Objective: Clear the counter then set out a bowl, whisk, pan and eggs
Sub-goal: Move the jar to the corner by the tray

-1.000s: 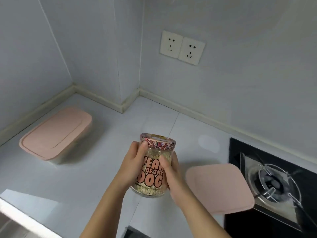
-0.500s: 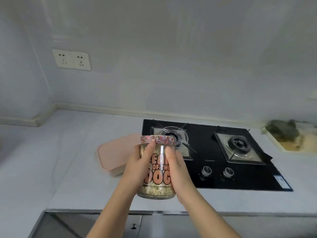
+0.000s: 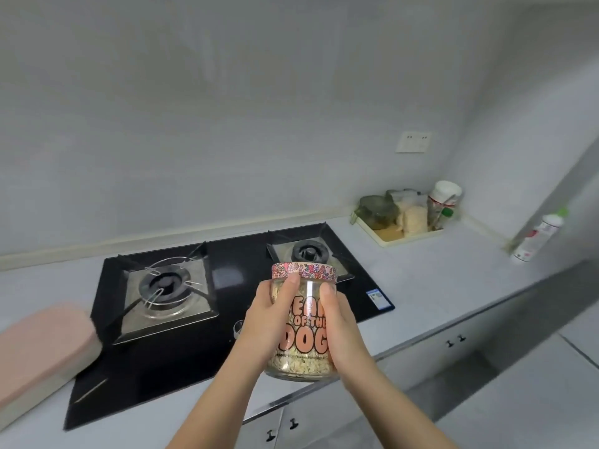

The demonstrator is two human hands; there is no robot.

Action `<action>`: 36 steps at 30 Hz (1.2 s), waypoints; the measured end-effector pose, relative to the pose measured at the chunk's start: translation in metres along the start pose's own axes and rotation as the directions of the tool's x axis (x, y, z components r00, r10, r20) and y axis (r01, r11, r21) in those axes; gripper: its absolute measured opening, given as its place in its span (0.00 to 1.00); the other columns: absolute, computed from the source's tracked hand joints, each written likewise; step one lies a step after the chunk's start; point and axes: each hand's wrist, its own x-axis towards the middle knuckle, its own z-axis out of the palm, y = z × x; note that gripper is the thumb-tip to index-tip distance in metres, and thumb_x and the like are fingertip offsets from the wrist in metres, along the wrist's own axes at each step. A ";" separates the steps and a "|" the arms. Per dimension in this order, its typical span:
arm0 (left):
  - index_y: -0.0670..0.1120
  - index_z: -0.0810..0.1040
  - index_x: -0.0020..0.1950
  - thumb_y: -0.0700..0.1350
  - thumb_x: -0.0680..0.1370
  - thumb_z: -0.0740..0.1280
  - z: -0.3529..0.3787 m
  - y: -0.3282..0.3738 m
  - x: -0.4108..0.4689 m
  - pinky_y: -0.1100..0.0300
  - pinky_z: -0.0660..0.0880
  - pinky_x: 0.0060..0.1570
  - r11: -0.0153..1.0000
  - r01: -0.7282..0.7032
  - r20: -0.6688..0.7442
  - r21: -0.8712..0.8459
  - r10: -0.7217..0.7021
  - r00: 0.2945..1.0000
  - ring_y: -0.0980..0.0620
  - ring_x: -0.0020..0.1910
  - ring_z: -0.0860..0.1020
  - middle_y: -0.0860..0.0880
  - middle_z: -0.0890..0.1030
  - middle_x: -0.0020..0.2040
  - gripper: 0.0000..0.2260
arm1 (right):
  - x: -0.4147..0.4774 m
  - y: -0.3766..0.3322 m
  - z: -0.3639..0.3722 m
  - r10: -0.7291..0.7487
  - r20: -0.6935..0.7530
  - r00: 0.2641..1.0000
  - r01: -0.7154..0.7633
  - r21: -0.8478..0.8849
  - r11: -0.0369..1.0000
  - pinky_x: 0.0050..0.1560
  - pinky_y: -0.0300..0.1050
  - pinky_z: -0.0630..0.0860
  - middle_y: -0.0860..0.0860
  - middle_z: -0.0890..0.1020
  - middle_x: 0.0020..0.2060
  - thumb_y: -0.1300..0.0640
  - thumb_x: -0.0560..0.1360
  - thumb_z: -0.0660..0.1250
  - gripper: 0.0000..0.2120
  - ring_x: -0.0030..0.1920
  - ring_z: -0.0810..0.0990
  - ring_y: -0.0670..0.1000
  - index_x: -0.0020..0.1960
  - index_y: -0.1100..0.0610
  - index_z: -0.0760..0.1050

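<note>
A person's left hand (image 3: 265, 322) and right hand (image 3: 343, 332) clasp an upright oat jar (image 3: 306, 338) from either side over the stove's (image 3: 233, 273) front edge, while the tray (image 3: 389, 239) of containers sits far right on the tabletop (image 3: 437, 280), nearer the right hand.

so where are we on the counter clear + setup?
Done: nothing visible yet; no bowl, whisk, pan or eggs in view. In hand: the left hand and right hand both grip the oat jar, lifted over the hob's front edge. Left: the pink-lidded container sits on the counter beside the hob, a tray of jars and a green-capped bottle stand far right; then the whole setup.
</note>
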 end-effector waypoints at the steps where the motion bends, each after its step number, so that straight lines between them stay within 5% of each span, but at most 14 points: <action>1: 0.53 0.71 0.57 0.67 0.73 0.62 0.009 0.001 0.008 0.50 0.81 0.50 1.000 0.002 0.004 -0.004 -0.002 1.000 0.52 0.47 0.83 0.50 0.81 0.50 0.21 | 0.008 0.001 -0.010 0.002 -0.007 1.000 -0.002 -0.005 1.000 0.49 0.50 0.82 0.52 0.82 0.50 0.31 0.72 0.55 0.26 0.48 0.84 0.48 0.56 0.50 0.73; 10: 0.52 0.70 0.60 0.66 0.74 0.61 0.180 0.019 0.146 0.56 0.79 0.46 1.000 0.016 0.170 -0.016 -0.013 0.985 0.54 0.47 0.82 0.51 0.81 0.50 0.22 | 0.140 0.006 -0.168 0.030 -0.168 0.985 -0.042 -0.066 0.997 0.47 0.53 0.82 0.57 0.84 0.45 0.30 0.69 0.53 0.34 0.44 0.85 0.53 0.54 0.57 0.76; 14: 0.53 0.71 0.61 0.66 0.75 0.60 0.251 0.021 0.203 0.55 0.79 0.47 1.000 -0.001 0.259 0.015 -0.003 0.966 0.53 0.47 0.82 0.51 0.81 0.50 0.22 | 0.188 0.018 -0.236 0.029 -0.228 0.973 -0.050 -0.086 0.995 0.50 0.56 0.81 0.56 0.82 0.52 0.26 0.71 0.55 0.35 0.49 0.84 0.53 0.58 0.55 0.74; 16: 0.54 0.70 0.61 0.66 0.75 0.60 0.277 0.017 0.222 0.51 0.80 0.51 0.999 -0.019 0.321 0.042 0.005 0.947 0.52 0.49 0.82 0.51 0.81 0.51 0.22 | 0.199 0.019 -0.263 0.045 -0.211 0.976 -0.064 -0.085 0.994 0.54 0.54 0.80 0.54 0.80 0.56 0.28 0.74 0.54 0.31 0.54 0.82 0.50 0.61 0.53 0.72; 20: 0.54 0.69 0.63 0.65 0.75 0.61 0.326 0.009 0.263 0.56 0.79 0.49 0.996 -0.067 0.496 0.053 0.032 0.868 0.54 0.51 0.81 0.50 0.81 0.54 0.21 | 0.215 0.023 -0.318 0.032 -0.133 0.991 -0.035 -0.021 0.999 0.49 0.33 0.77 0.45 0.77 0.55 0.46 0.82 0.51 0.11 0.53 0.79 0.34 0.60 0.48 0.67; 24: 0.53 0.68 0.67 0.58 0.78 0.63 0.380 0.003 0.308 0.55 0.79 0.54 0.996 -0.091 0.639 0.013 0.061 0.766 0.55 0.56 0.80 0.51 0.79 0.59 0.20 | 0.247 0.042 -0.379 0.060 -0.073 0.996 -0.062 -0.016 0.998 0.58 0.43 0.78 0.48 0.72 0.67 0.36 0.77 0.57 0.23 0.64 0.75 0.43 0.69 0.42 0.60; 33: 0.49 0.67 0.72 0.52 0.75 0.70 0.517 -0.020 0.420 0.59 0.75 0.61 0.982 -0.162 0.759 0.097 0.032 0.651 0.55 0.64 0.76 0.53 0.78 0.64 0.27 | 0.351 0.088 -0.526 0.168 -0.055 0.984 -0.171 -0.068 0.983 0.61 0.42 0.75 0.45 0.75 0.67 0.58 0.78 0.66 0.26 0.64 0.75 0.44 0.73 0.48 0.61; 36: 0.54 0.68 0.70 0.41 0.76 0.70 0.557 -0.033 0.452 0.66 0.74 0.58 0.969 -0.201 0.764 0.145 0.020 0.645 0.58 0.63 0.75 0.58 0.79 0.62 0.25 | 0.383 0.108 -0.572 0.188 -0.040 0.981 -0.191 -0.092 0.977 0.64 0.44 0.73 0.45 0.74 0.67 0.61 0.75 0.69 0.30 0.65 0.74 0.46 0.73 0.48 0.62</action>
